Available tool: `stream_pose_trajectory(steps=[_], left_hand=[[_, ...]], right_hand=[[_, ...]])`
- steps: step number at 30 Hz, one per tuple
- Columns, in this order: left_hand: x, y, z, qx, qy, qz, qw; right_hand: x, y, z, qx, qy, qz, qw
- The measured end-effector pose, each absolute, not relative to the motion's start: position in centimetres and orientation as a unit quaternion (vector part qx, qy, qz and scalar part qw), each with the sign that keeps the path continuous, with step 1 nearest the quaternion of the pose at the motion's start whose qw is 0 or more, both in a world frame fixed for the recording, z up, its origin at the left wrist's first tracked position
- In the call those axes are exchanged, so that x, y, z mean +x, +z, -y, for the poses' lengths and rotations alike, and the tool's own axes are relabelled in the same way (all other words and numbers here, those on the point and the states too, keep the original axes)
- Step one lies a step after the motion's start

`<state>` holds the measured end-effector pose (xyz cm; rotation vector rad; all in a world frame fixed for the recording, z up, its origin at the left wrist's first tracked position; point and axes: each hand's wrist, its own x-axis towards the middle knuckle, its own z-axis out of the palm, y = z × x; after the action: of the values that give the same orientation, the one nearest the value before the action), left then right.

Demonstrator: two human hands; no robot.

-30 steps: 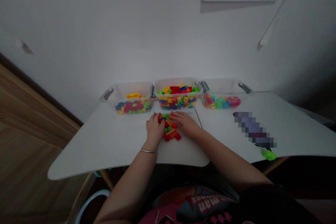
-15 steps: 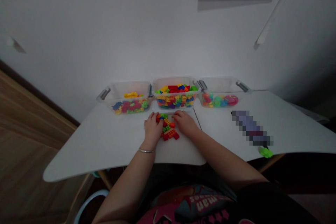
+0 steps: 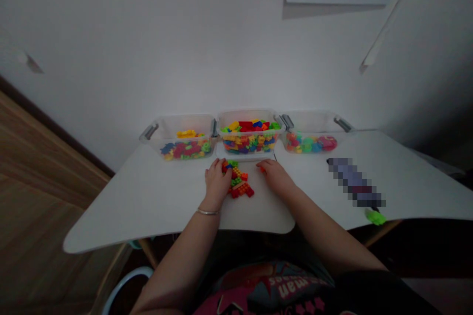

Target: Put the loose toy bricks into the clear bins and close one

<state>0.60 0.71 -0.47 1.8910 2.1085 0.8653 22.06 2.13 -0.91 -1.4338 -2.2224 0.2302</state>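
Note:
A flat build of toy building bricks (image 3: 241, 188), in red, orange, green, yellow and some blue, lies on the white table in front of me. My left hand (image 3: 218, 182) grips its left side, with fingers curled over the far edge and the thumb on top. To the right, apart from the build, my right hand (image 3: 277, 177) is closed in a pinch. A small orange-red brick (image 3: 262, 169) shows at its fingertips, mostly covered by them.
Three clear bins line the wall: the left bin (image 3: 155, 145) and middle bin (image 3: 249, 134) hold colourful bricks, the right bin (image 3: 314, 120) rounder toy pieces. A blurred-out item (image 3: 353, 182) with a green tag (image 3: 375, 216) lies on the table (image 3: 148, 206) at right.
My right hand has moved right, away from the brick build, and an orange-red brick now shows at its fingertips. My left hand stays on the build. The view has shifted slightly.

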Motion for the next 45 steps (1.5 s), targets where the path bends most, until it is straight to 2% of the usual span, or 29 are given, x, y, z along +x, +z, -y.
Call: stream_pose_trajectory(steps=[3, 9, 13, 15, 19, 26, 32, 38, 40, 45], left_hand=[[0.6, -0.4, -0.7, 0.635, 0.292, -0.710, 0.092], [0.6, -0.4, -0.6, 0.634, 0.296, -0.708, 0.093], [0.6, -0.4, -0.6, 0.640, 0.292, -0.706, 0.087], [0.5, -0.4, -0.6, 0.640, 0.293, -0.705, 0.087], [0.5, -0.2, -0.6, 0.639, 0.288, -0.708, 0.091], [0.5, -0.1, -0.6, 0.642, 0.279, -0.708, 0.092], [0.5, -0.3, -0.6, 0.641, 0.282, -0.708, 0.094], [0.5, -0.4, -0.7, 0.638, 0.288, -0.707, 0.096], [0.5, -0.5, -0.7, 0.640, 0.293, -0.705, 0.092], [0.5, -0.6, -0.7, 0.640, 0.299, -0.703, 0.084]], right_hand=[[22.7, 0.2, -1.9, -0.491, 0.083, 0.819, 0.284], [23.9, 6.3, -3.6, -0.439, 0.029, 0.732, 0.521], [24.1, 10.5, -6.4, -0.445, 0.040, 0.669, 0.594], [24.0, 11.9, -8.1, -0.452, 0.025, 0.669, 0.589], [24.2, 13.0, -11.6, -0.500, 0.005, 0.689, 0.524], [24.7, 10.8, -15.8, -0.555, 0.034, 0.705, 0.440], [24.3, 11.5, -14.7, -0.513, 0.003, 0.702, 0.494], [20.9, 11.0, -7.4, -0.431, 0.071, 0.723, 0.535], [19.8, 9.5, -4.5, -0.393, 0.117, 0.759, 0.506], [19.3, 5.0, -0.1, -0.296, 0.172, 0.871, 0.353]])
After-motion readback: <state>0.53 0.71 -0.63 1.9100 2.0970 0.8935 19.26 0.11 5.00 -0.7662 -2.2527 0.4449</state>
